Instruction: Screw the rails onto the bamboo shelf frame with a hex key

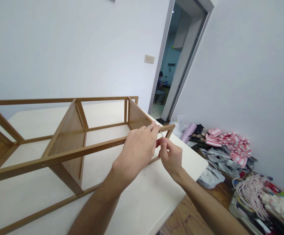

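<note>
A wooden shelf frame (pixel 66 137) lies on its side on a white table (pixel 142 202). My left hand (pixel 138 148) rests on the frame's near rail close to its right end, fingers curled over the wood. My right hand (pixel 171 156) is beside it, thumb and fingers pinched on a small thin metal piece (pixel 161 133) held at the rail. The piece is too small to name.
The table's right edge (pixel 195 178) drops to a wooden floor. Piled clothes and pink striped fabric (pixel 227 145) lie on the floor by the right wall, with pale cords (pixel 250 192) nearer. An open doorway (pixel 173 65) shows a seated person far off.
</note>
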A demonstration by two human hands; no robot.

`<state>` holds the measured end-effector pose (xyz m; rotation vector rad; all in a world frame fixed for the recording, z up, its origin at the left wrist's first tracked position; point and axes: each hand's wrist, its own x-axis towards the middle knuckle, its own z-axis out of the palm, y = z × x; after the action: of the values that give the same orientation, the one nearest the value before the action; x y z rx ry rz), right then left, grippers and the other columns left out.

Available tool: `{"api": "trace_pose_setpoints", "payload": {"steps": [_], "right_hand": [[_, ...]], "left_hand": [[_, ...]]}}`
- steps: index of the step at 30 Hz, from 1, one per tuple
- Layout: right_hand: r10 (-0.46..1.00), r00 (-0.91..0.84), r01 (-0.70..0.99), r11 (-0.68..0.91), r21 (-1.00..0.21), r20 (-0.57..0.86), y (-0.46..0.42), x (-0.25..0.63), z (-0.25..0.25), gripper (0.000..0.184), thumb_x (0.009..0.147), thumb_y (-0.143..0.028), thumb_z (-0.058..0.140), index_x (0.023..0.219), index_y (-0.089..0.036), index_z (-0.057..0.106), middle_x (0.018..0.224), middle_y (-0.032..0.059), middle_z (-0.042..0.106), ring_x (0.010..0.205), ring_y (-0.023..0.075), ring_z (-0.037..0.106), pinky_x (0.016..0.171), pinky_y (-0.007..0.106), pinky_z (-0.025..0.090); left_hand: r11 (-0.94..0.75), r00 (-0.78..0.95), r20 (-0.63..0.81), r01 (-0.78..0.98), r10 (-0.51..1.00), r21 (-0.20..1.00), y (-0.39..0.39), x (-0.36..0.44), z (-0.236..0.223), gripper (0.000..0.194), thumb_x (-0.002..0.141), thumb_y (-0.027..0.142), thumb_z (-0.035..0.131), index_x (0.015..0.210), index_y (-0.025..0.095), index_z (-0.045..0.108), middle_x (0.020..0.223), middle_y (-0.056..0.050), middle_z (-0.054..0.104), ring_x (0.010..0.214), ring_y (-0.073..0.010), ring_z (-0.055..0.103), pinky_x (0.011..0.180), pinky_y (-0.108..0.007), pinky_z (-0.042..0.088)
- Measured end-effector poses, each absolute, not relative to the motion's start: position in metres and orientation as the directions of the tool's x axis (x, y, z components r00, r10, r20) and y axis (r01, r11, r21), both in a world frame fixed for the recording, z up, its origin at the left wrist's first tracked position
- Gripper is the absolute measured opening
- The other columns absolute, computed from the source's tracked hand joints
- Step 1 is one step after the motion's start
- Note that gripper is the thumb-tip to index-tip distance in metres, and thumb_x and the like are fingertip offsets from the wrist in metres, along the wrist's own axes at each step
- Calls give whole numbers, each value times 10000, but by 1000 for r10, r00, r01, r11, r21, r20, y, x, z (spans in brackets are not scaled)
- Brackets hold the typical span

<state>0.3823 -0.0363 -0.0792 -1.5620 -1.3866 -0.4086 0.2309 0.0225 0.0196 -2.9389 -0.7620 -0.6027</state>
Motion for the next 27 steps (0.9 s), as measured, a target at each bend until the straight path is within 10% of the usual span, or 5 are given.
{"api": "trace_pose_setpoints", "payload": {"steps": [15,27], "right_hand": [[629,77,985,72,-156,774,-40,414,-79,451,1110,-415,346,752,-227,547,536,-11,581,445,133,503,498,276,289],[643,125,977,52,-206,756,-43,403,-68,562,1098,-445,365,580,-234,427,466,-27,445,424,111,379,501,295,236]], "left_hand": [[-868,806,362,495,469,22,24,228,21,441,975,-8,396,1358,167,525,966,-70,754,931,-247,762,706,-315,544],[-875,810,370,485,454,13,23,228,22,446,978,-6,364,1371,149,507,968,-85,748,944,-254,759,705,-322,550]]}}
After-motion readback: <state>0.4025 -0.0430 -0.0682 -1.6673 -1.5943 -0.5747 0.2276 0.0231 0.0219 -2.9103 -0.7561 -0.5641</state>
